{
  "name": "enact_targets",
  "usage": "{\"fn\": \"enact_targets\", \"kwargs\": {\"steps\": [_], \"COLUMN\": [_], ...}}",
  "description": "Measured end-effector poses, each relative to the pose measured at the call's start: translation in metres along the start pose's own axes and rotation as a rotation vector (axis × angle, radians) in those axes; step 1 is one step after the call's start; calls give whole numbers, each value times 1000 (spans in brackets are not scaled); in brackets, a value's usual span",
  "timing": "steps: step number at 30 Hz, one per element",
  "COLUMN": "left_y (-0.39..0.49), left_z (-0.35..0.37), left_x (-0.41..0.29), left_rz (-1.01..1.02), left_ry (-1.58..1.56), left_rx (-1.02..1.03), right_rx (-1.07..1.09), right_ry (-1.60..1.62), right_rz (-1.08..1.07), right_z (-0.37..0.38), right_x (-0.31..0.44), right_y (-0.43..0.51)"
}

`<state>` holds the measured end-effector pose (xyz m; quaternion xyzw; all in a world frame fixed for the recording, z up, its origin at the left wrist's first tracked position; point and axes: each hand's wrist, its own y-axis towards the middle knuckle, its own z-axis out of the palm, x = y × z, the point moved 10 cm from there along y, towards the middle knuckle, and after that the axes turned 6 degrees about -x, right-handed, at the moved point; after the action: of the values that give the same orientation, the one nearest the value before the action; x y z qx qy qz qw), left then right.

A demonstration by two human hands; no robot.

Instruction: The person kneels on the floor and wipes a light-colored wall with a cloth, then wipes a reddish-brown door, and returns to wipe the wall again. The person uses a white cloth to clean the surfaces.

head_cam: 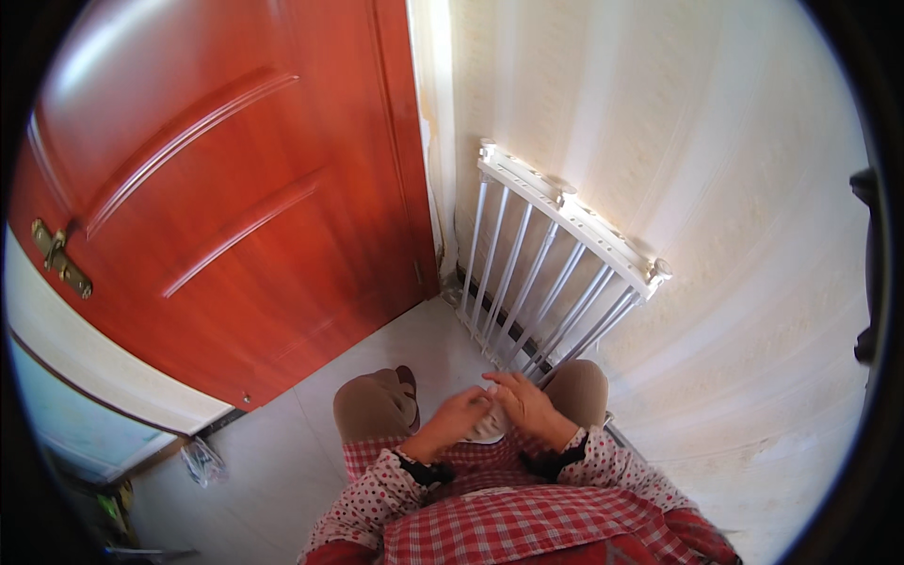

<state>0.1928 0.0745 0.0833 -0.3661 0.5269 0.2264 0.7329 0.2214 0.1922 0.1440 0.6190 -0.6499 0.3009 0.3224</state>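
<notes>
My left hand [455, 418] and my right hand [528, 408] meet over my lap, fingertips close together or touching. The left fingers curl inward, while some fingers of the right stretch out towards the left. Between and just below them is a small whitish object [487, 428], partly covered by the fingers. Its kind is unclear, and whether either hand grips it cannot be made out. Beneath lies a red-and-white checked apron [487, 519], spread over my lap between brown-trousered knees [371, 409].
A folded white metal rack [575, 222] leans against the papered wall [678, 127] ahead. To the left is a red wooden door [247, 205] with a brass handle [60, 256]. A clear plastic bag [203, 462] lies on the grey tile floor [282, 487].
</notes>
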Motion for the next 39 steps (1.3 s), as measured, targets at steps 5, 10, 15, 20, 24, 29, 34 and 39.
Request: {"fn": "enact_targets", "kwargs": {"steps": [5, 10, 15, 20, 24, 29, 34, 39], "left_y": [-25, -38, -19, -17, -24, -39, -37, -1], "left_z": [-80, -92, -78, -90, -89, -77, -66, -41], "left_x": [-103, -174, -194, -208, -211, -208, -191, -178], "left_rz": [176, 431, 310, 423, 489, 381, 15, -263], "left_ry": [-244, -485, -383, -343, 116, 433, -120, -399], "left_rx": [-272, -388, -300, -320, -415, -484, -483, -246], "right_rx": [135, 800, 1400, 1510, 1541, 1522, 1494, 1372], "right_ry": [-375, -463, -141, 25, 190, 452, 749, 665], "right_rz": [-168, 42, -52, 48, 129, 169, 69, 489], "right_z": [23, 160, 237, 240, 234, 237, 225, 208], "right_x": [-11, -103, -113, -124, -112, -62, 10, 21], "right_y": [50, -39, -149, -212, -276, -340, -357, -312]}}
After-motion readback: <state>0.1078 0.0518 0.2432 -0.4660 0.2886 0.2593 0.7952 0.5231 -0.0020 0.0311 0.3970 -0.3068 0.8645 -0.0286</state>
